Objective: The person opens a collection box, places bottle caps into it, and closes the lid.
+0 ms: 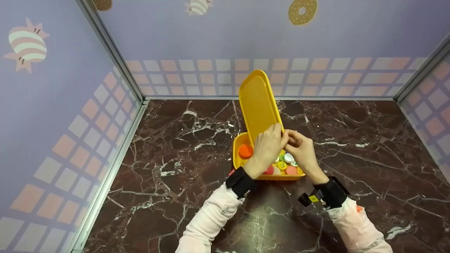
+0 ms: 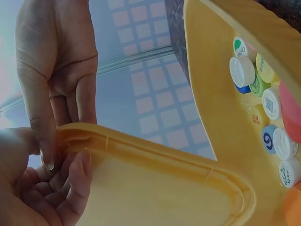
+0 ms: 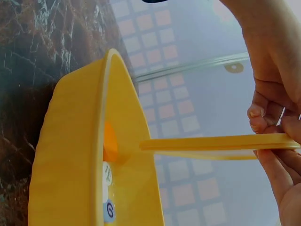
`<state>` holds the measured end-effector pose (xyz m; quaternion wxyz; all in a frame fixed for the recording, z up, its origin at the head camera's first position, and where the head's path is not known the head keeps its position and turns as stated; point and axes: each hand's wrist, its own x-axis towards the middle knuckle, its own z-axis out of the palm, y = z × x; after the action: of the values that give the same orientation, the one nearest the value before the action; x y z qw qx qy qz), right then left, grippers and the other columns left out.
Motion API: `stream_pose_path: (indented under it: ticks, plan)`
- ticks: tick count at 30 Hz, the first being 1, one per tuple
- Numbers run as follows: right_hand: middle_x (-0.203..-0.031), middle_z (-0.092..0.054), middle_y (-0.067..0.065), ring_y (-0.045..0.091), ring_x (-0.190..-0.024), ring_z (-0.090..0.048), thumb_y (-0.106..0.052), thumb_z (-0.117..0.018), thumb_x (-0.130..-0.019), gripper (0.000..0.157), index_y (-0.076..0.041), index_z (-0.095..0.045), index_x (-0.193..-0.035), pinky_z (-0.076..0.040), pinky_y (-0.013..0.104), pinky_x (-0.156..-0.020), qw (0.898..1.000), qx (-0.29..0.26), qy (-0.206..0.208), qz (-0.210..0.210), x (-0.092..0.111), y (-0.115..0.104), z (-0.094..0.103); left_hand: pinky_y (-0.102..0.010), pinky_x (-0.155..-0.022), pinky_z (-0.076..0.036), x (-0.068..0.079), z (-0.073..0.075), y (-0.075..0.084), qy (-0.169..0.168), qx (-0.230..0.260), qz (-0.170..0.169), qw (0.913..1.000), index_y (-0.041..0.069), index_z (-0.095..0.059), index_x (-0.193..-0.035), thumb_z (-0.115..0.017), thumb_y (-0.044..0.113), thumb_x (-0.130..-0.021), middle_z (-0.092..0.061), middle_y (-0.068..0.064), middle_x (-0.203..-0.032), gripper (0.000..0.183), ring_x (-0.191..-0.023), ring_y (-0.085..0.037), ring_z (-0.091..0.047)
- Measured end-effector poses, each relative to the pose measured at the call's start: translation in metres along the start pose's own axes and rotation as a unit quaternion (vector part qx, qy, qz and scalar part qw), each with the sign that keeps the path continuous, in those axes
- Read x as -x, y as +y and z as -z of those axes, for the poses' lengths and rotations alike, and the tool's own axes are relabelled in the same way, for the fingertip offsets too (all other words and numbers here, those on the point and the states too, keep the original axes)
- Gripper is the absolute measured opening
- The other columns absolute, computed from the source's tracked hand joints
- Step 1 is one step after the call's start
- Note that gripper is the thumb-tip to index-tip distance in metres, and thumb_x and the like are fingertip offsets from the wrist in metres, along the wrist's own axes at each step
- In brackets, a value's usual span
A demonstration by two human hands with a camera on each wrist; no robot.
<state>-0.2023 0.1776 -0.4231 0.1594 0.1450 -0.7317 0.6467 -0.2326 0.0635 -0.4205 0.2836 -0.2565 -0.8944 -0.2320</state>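
A yellow plastic lid (image 1: pixel 258 102) stands tilted up over a yellow box (image 1: pixel 281 177). My left hand (image 1: pixel 266 149) grips the lid's near edge, its thumb and fingers on both sides, as the left wrist view shows. At the lid's near right corner, my right hand (image 1: pixel 303 153) pinches the same rim, close against the left fingers. Plastic bottle caps (image 2: pixel 272 103) of several colours lie inside the box, among them an orange cap (image 1: pixel 245 151) at its left end. The left hand hides part of the box's inside in the head view.
The box stands on a dark marbled tabletop (image 1: pixel 175 168) with white veins. Purple walls (image 1: pixel 211 38) with pale checks and sweet motifs enclose the table at the back and sides. A metal edge strip (image 1: pixel 112 154) runs along the left wall's foot.
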Motion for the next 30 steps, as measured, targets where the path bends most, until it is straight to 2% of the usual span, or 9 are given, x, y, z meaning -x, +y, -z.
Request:
stream_pose_path:
  ticks: [6,10,13,16,21,26,30]
  plan:
    - [-0.098,-0.058,0.031,0.009,-0.084,-0.061,0.018,-0.057,-0.078,0.031,0.021,-0.051,-0.108,-0.047,0.023,-0.069,1.0,-0.022,-0.019,-0.006,0.0,-0.003,-0.003,-0.023,-0.04,-0.038,0.001,0.002,-0.002,0.041,0.002,0.004,0.9991,0.006,-0.054,-0.077,-0.055,0.015,-0.087,-0.047,-0.001,-0.063,0.013,-0.044,-0.012,-0.047]
    - [-0.101,-0.059,0.028,0.013,-0.086,-0.061,0.019,-0.056,-0.077,0.034,0.021,-0.049,-0.111,-0.048,0.025,-0.07,0.997,-0.06,-0.038,-0.015,0.0,0.001,-0.004,-0.024,-0.039,-0.038,0.002,0.002,-0.004,0.063,-0.008,0.012,0.9979,0.007,-0.052,-0.071,-0.058,0.014,-0.081,-0.045,0.001,-0.06,0.013,-0.043,-0.012,-0.048]
    - [-0.107,-0.057,0.026,0.016,-0.092,-0.06,0.019,-0.056,-0.077,0.039,0.02,-0.046,-0.115,-0.047,0.029,-0.076,0.994,-0.086,-0.065,-0.016,0.0,0.01,-0.002,-0.024,-0.038,-0.038,0.003,0.001,-0.008,0.084,-0.02,0.008,0.9963,0.008,-0.051,-0.07,-0.058,0.014,-0.078,-0.045,0.001,-0.059,0.013,-0.042,-0.013,-0.048]
    - [-0.116,-0.052,0.026,0.022,-0.103,-0.054,0.017,-0.057,-0.078,0.044,0.017,-0.044,-0.12,-0.043,0.034,-0.082,0.99,-0.104,-0.097,0.002,0.0,0.018,0.003,-0.023,-0.039,-0.038,0.005,0.003,-0.013,0.106,-0.008,-0.001,0.9944,0.007,-0.051,-0.071,-0.058,0.012,-0.078,-0.046,0.001,-0.059,0.012,-0.043,-0.012,-0.048]
    - [-0.123,-0.045,0.03,0.037,-0.111,-0.046,0.014,-0.055,-0.082,0.042,0.015,-0.043,-0.122,-0.038,0.041,-0.088,0.986,-0.129,-0.101,0.034,-0.001,0.025,0.018,-0.019,-0.043,-0.036,0.012,0.011,-0.025,0.138,0.098,0.014,0.9854,0.009,-0.048,-0.07,-0.059,0.008,-0.077,-0.045,0.003,-0.061,0.012,-0.048,-0.009,-0.044]
    - [-0.117,-0.05,0.028,0.036,-0.105,-0.051,0.008,-0.056,-0.084,0.033,0.014,-0.048,-0.116,-0.041,0.035,-0.085,0.992,-0.105,-0.069,0.026,-0.003,0.031,0.03,-0.02,-0.043,-0.032,0.019,0.013,-0.039,0.168,0.186,0.043,0.9671,0.009,-0.04,-0.068,-0.057,0.004,-0.077,-0.038,0.003,-0.057,0.02,-0.048,-0.009,-0.039]
    - [-0.112,-0.054,0.026,0.033,-0.1,-0.054,0.003,-0.057,-0.085,0.029,0.012,-0.052,-0.112,-0.043,0.032,-0.083,0.995,-0.094,-0.042,0.004,-0.004,0.034,0.036,-0.021,-0.044,-0.032,0.029,0.012,-0.047,0.187,0.248,0.078,0.9474,0.008,-0.037,-0.067,-0.057,0.001,-0.075,-0.037,0.002,-0.057,0.023,-0.05,-0.009,-0.04]
